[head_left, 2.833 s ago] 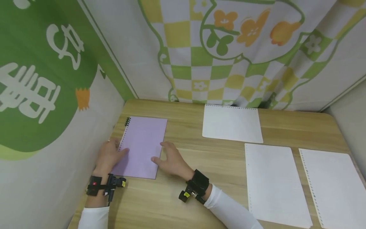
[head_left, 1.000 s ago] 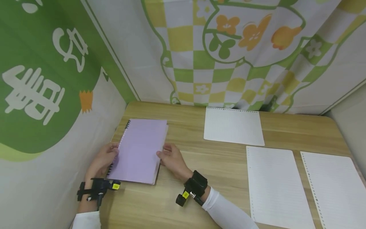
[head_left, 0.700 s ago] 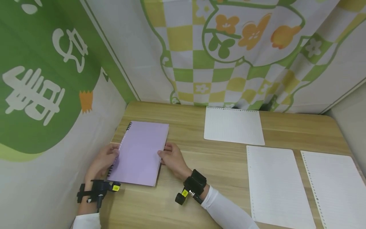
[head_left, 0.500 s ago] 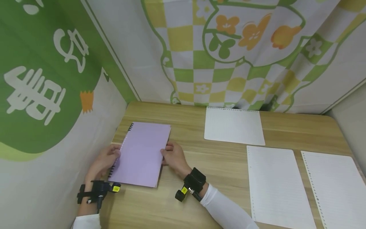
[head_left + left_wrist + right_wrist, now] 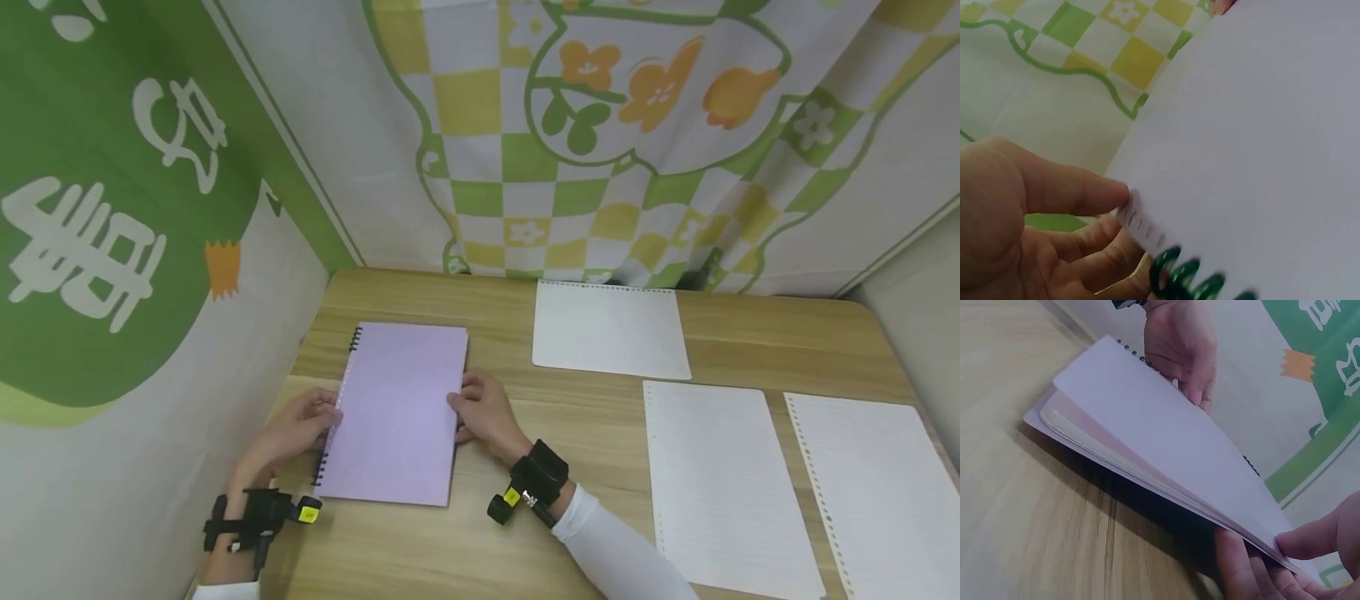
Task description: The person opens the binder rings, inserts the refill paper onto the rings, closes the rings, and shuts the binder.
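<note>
A lilac spiral notebook (image 5: 397, 417) is held between both hands above the left part of the table. Its dark coils show only near the two ends of the punched left edge. My left hand (image 5: 303, 425) pinches that edge, thumb on the cover and fingers beneath. On the opposite edge my right hand (image 5: 487, 412) grips with the thumb (image 5: 1310, 540) on top and fingers underneath. In the right wrist view the cover (image 5: 1166, 437) gapes a little from the pages at one corner, and a shadow lies under the notebook. Part of the fingers is hidden beneath it.
Three loose punched sheets lie on the wooden table (image 5: 570, 533): one sideways at the back (image 5: 611, 329), one upright at the right (image 5: 727, 483), another at the far right (image 5: 877, 492). A patterned curtain (image 5: 525, 167) hangs behind; a fabric wall (image 5: 247, 350) borders the left.
Both hands have taken hold of the notebook's side edges. Over the last half second it has shifted right and slightly toward me, turning a little more upright. The loose sheets stay put.
</note>
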Demonstrator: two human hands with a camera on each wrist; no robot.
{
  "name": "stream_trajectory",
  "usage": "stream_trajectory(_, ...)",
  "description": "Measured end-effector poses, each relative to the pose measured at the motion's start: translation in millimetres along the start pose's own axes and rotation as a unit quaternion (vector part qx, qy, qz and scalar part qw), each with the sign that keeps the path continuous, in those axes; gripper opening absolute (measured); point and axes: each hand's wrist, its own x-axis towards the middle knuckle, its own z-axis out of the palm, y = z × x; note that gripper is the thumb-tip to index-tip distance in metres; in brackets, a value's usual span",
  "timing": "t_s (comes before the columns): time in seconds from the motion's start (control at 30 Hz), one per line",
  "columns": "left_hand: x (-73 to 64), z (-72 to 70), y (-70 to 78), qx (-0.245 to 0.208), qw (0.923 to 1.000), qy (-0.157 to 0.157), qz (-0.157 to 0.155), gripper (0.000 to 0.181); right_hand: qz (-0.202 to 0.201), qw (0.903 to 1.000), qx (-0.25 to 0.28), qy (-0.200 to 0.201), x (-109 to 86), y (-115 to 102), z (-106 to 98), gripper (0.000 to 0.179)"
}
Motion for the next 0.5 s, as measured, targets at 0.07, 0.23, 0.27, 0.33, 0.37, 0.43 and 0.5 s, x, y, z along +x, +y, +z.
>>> stream_trajectory(0.07, -2.4, 5.5, 4.3, -0.007, 0.9998, -0.016, 0.013, 0.033, 0.005, 1.0000, -0.006, -0.002, -5.3, 1, -11, 0.036)
stream_trajectory(0.23, -4.5, 22.7, 15.5, -0.029, 0.9963, -0.064, 0.050, 0.024, 0.011, 0.9997, -0.021, -0.010, -21.6, 2, -40, 0.032)
stream_trajectory(0.27, -4.4, 26.9, 17.5, -0.032, 0.9955, -0.071, 0.054, 0.023, 0.011, 0.9996, -0.023, -0.012, -25.4, 3, -46, 0.031)
stream_trajectory(0.33, -4.2, 34.9, 20.9, -0.036, 0.9939, -0.083, 0.063, 0.022, 0.009, 0.9993, -0.031, -0.016, -33.2, 4, -58, 0.030)
stream_trajectory(0.37, -4.2, 39.1, 22.5, -0.037, 0.9932, -0.088, 0.067, 0.022, 0.009, 0.9992, -0.036, -0.017, -36.7, 5, -63, 0.029)
stream_trajectory(0.43, -4.1, 47.3, 26.1, -0.033, 0.9920, -0.094, 0.077, 0.023, 0.008, 0.9988, -0.045, -0.016, -43.2, 7, -73, 0.029)
stream_trajectory(0.5, -3.9, 55.6, 30.7, -0.030, 0.9917, -0.095, 0.082, 0.022, 0.008, 0.9985, -0.054, -0.009, -49.1, 9, -82, 0.029)
